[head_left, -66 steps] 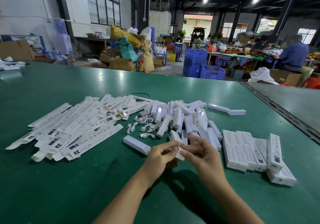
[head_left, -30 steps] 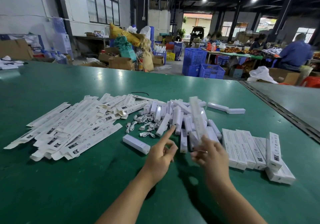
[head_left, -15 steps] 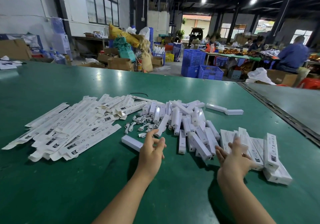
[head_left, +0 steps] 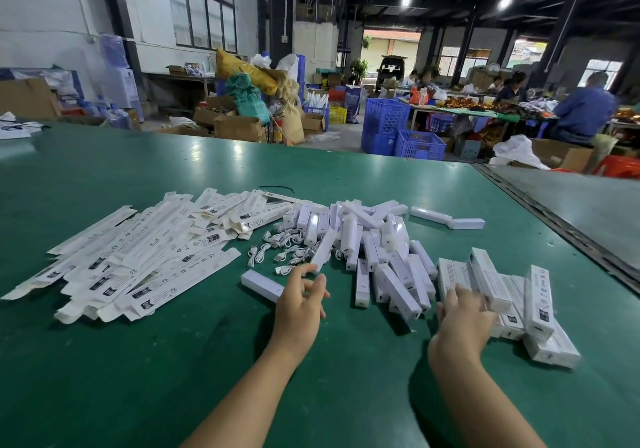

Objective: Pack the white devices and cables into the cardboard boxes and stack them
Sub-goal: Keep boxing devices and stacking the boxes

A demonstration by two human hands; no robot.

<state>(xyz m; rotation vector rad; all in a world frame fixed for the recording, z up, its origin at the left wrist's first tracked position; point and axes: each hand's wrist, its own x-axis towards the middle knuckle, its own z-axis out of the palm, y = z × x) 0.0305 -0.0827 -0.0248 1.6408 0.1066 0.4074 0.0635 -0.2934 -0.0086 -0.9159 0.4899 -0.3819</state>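
A heap of flat, unfolded white cartons lies on the left of the green table. Loose white stick-shaped devices are piled in the middle, with small coiled white cables just left of them. My left hand hovers by the cables with fingers loosely spread and holds nothing. One device lies beside it. My right hand reaches over the row of packed boxes. Its straight, blurred fingers touch a packed box lying tilted on that row.
Two more white devices lie apart at the back of the pile. A metal seam runs along the table's right side. Beyond the table stand blue crates, cardboard cartons and seated people.
Both hands were closing a box together. My right hand then carried it right and laid it on the packed row, while my left hand moved out towards the cables.
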